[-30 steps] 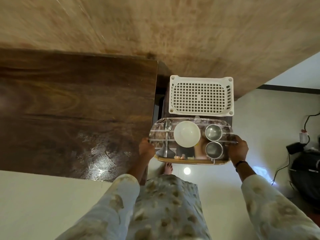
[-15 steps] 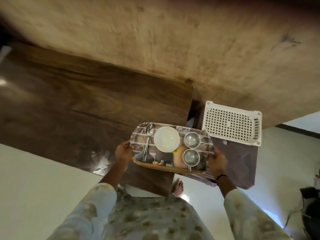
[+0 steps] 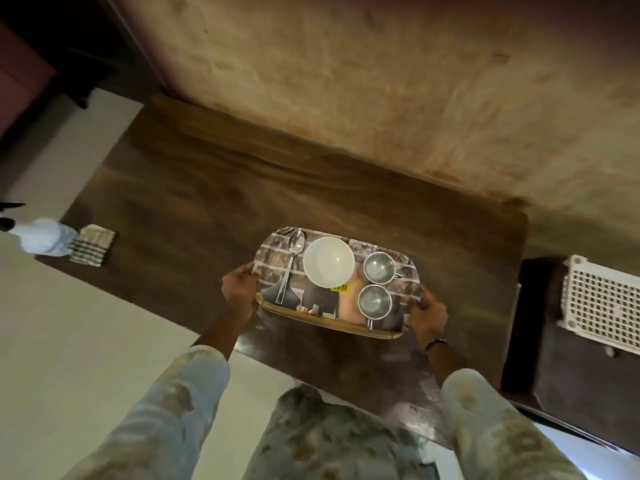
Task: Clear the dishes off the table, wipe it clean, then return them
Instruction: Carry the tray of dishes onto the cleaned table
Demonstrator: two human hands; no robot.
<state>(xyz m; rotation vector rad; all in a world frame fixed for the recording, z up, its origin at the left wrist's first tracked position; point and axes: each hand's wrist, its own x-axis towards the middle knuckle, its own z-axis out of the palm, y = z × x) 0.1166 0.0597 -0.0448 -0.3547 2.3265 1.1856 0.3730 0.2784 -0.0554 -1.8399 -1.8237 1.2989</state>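
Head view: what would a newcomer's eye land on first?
The patterned tray, held over the dark wooden table by the left hand and right hand at its short ends. It carries a white bowl, a spoon to the bowl's left and two metal cups to its right. A white plastic basket sits at far right.

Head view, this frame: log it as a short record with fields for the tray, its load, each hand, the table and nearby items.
tray: patterned tray over the dark wooden table, held at both short ends
load: white bowl, spoon, two steel cups
left hand: left hand grips the tray's left end
right hand: right hand grips the tray's right end
table corner: folded cloth beside a plastic bottle
right side: white perforated basket, off the table
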